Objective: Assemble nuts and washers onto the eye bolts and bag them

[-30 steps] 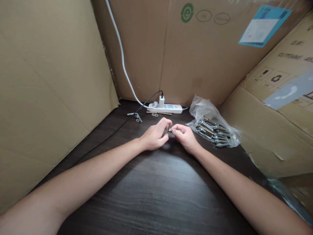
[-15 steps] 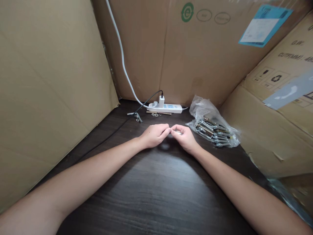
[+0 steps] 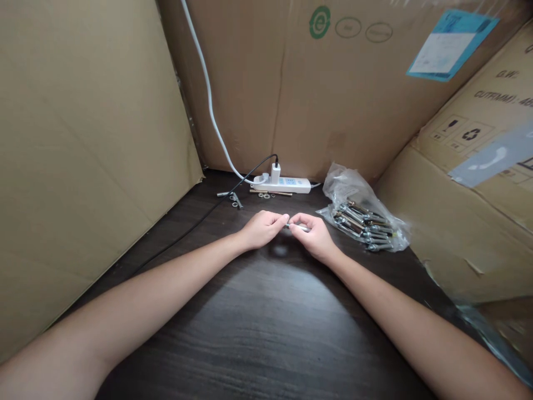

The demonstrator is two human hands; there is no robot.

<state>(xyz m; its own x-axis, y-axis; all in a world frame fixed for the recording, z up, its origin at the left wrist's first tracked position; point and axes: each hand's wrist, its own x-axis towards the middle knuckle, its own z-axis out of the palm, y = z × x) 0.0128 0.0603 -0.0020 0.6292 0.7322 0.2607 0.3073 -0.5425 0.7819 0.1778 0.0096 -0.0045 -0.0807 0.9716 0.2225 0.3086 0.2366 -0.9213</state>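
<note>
My left hand (image 3: 263,230) and my right hand (image 3: 313,235) meet fingertip to fingertip over the dark wooden table (image 3: 266,333). Between them they pinch a small silver metal bolt (image 3: 298,227) that lies crosswise. The right fingers wrap its shaft; the left fingertips close on its left end. A clear plastic bag of metal bolts (image 3: 363,221) lies just to the right of my right hand.
A white power strip (image 3: 287,184) with a plugged charger, a white cable and a black cable sits at the back. Loose washers and small metal parts (image 3: 235,199) lie near it. Cardboard boxes wall in the left (image 3: 83,144), back and right (image 3: 470,183).
My left fingers, raised and curled a second ago, have dropped and closed onto the bolt's end. Both hands have stayed in place.
</note>
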